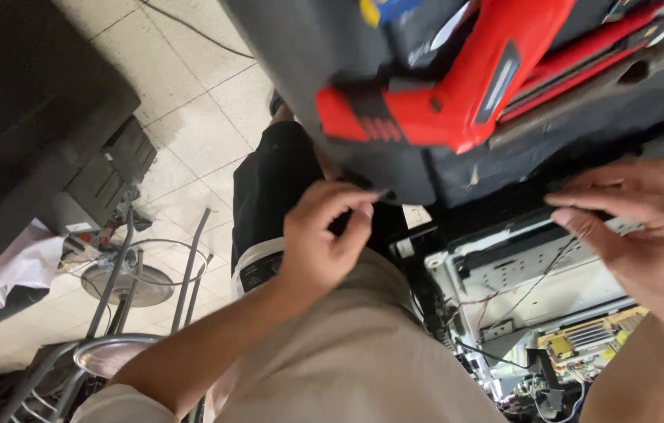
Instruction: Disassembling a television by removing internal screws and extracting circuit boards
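Seen from above, the left hand (322, 239) at centre frame pinches the lower edge of a dark panel (395, 168) carrying a red power tool (457, 86) at top, while the right hand (645, 231), fingers curled, grips the same edge at right, above an opened metal chassis (520, 282).

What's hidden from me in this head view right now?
- Left hand: fingertips tucked under the black panel; grip unclear.
- Right hand: wrist cut off by the frame edge.
- Red tool: top cut off.
- Circuit board: too small to make out its parts.
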